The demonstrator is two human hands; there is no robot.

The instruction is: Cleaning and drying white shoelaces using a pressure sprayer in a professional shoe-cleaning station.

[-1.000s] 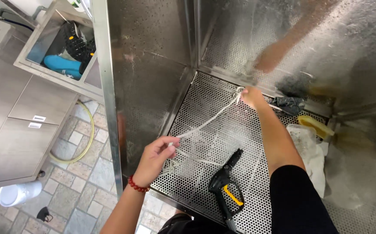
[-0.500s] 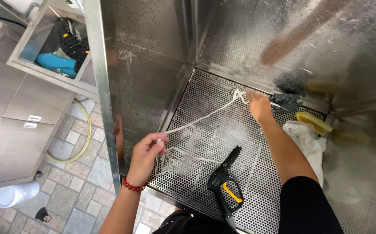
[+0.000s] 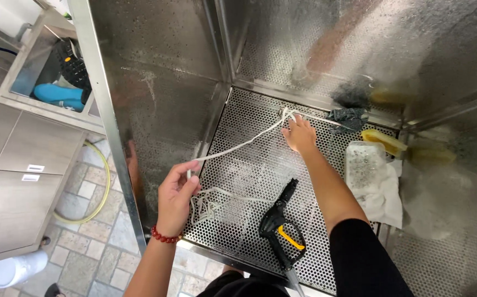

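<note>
One perforated tray (image 3: 238,165) carries everything. One white cord (image 3: 238,146) runs across it — left hand (image 3: 175,192) pinches the looped end at the rim, right hand (image 3: 300,135) lies open by the far end. One black spray gun (image 3: 279,223) rests between.

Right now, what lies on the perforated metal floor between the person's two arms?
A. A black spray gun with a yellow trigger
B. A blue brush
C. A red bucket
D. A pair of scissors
A: a black spray gun with a yellow trigger lies on the perforated floor, between the left hand that holds the white cord and the right hand at the cord's far end.
</note>
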